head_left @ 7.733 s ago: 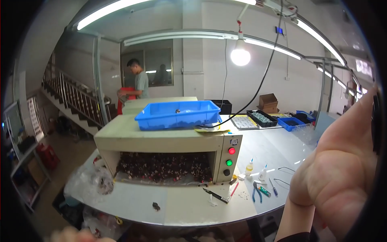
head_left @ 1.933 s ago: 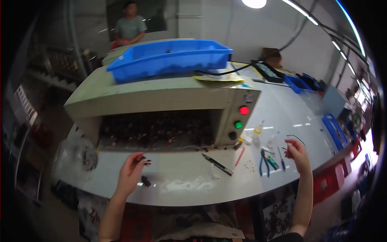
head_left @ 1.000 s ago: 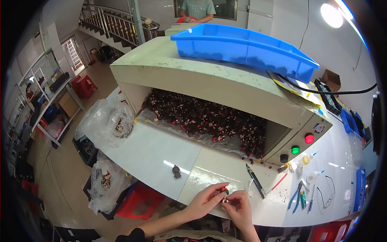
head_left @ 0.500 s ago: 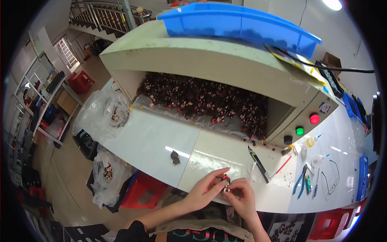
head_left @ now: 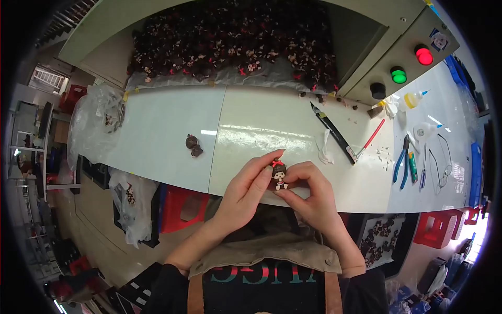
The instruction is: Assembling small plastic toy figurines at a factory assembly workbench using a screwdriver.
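The person in front of me holds a small seated figurine (head_left: 280, 177), with brown hair and a red bow, upright between both hands, its pale face turned up toward the wearer. The left hand (head_left: 244, 189) pinches it from the left: thumb against the side of the head, forefinger reaching past the bow at the far end. The right hand (head_left: 312, 194) closes in from the right, forefinger beside the head and thumb at the feet, so the fingers of both hands are clamped on it. From here the hands sit over the near edge of the white worktable (head_left: 164, 112), with the wearer's apron (head_left: 264, 251) just behind. Beyond them a glossy stretch of tabletop runs to the mouth of a cream-coloured machine (head_left: 361, 90), where a heap of similar figurines (head_left: 230, 44) fills the opening. To the left, well apart from the fingers, lies a dark brown piece (head_left: 193, 145). On the right the room narrows: a crumpled white scrap (head_left: 324, 147) lies near the right hand, then a black craft knife (head_left: 334, 133), a slim red stick (head_left: 372, 135) and blue-handled pliers (head_left: 401, 165).
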Available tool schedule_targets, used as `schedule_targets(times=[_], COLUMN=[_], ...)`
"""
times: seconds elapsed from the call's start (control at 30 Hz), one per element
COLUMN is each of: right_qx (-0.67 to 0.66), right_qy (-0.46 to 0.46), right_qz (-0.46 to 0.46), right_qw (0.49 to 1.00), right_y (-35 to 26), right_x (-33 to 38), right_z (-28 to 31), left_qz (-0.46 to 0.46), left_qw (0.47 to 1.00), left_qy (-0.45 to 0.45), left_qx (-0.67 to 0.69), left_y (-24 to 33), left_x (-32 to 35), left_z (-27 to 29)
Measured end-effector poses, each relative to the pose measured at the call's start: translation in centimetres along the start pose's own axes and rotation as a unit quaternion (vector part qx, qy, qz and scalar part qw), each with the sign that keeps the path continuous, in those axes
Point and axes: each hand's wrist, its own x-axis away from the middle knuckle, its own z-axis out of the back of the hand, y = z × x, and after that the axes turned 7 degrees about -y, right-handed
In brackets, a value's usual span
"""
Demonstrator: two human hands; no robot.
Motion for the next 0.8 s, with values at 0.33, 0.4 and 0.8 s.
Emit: schedule_targets(times=[0.33, 0.4, 0.8], right_qx=[0.007, 0.001, -0.009], right_qy=[0.003, 0.004, -0.012], right_qz=[0.016, 0.011, -0.010], right_qw=[1.000, 1.000, 1.000], right_y=[1.1, 1.3, -0.6], right_x=[-0.3, -0.2, -0.2], right_z=[-0.4, -0.5, -2.1], left_qz=[-0.005, -0.011, -0.029], left_qw=[0.999, 0.996, 0.994], left_qy=[0.009, 0.000, 0.027], left_qx=[0.034, 0.090, 0.097], left_y=[-0.6, -0.8, 0.0], left_x=[-0.2, -0.2, 2.0], left_z=[0.5, 0.5, 1.2])
